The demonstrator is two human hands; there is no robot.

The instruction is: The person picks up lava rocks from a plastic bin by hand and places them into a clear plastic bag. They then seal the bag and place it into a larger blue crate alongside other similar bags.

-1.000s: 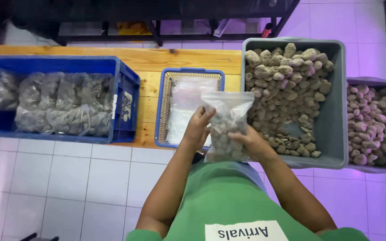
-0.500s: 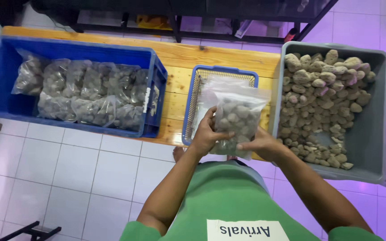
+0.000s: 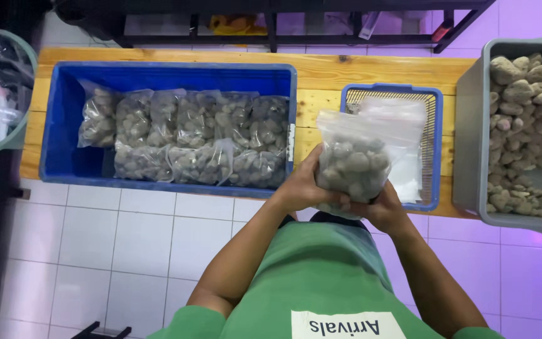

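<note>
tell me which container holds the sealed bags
The large blue crate on the left; the small blue basket holds flat empty bags, the grey tub loose lumps.

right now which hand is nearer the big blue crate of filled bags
Left. The left hand grips the clear bag of lumps on the side by the blue crate; the right hand holds the bag's far side.

Green short-sleeved shirt, white printed chest patch, bare forearms
</note>
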